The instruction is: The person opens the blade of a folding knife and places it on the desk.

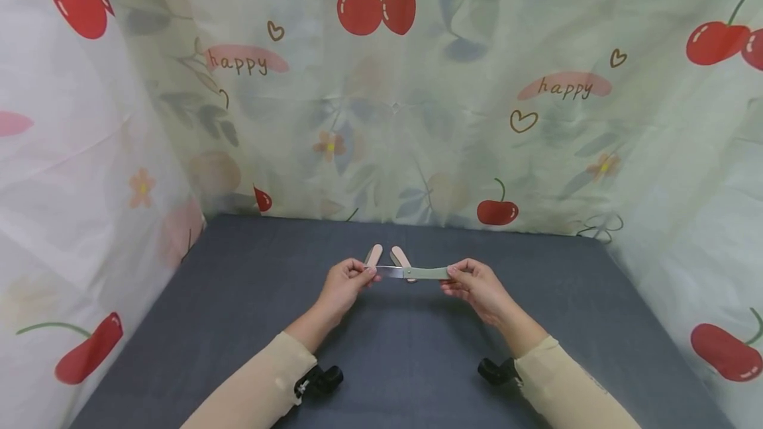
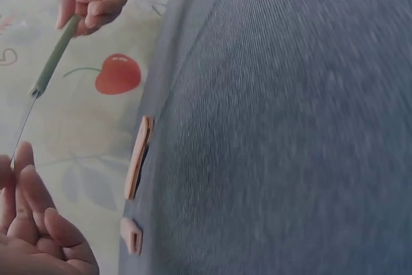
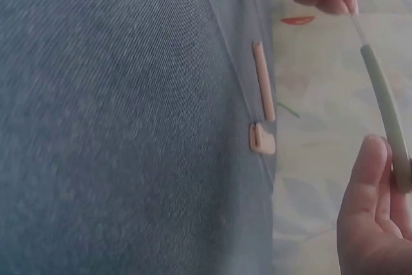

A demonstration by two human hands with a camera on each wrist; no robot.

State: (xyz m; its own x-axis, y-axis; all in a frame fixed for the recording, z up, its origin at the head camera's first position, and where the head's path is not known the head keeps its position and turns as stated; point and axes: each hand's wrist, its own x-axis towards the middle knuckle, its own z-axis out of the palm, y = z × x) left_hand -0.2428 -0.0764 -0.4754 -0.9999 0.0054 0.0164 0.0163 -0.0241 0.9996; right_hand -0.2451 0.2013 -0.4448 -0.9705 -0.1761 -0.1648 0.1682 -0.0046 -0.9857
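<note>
A folding knife with a pale green handle is held level above the table, its metal blade swung out in line with the handle. My left hand pinches the blade near its tip, between thumb and fingers. At the other end, my right hand pinches the butt of the handle. The fingertips hide both ends of the knife. In the left wrist view the handle slants up toward the right hand, the blade showing edge-on as a thin line.
Two pink-handled pieces, one on the left and one on the right, lie on the dark grey cloth-covered table behind the knife. Cherry-printed curtains enclose the back and sides. Black wrist mounts stick out from both sleeves.
</note>
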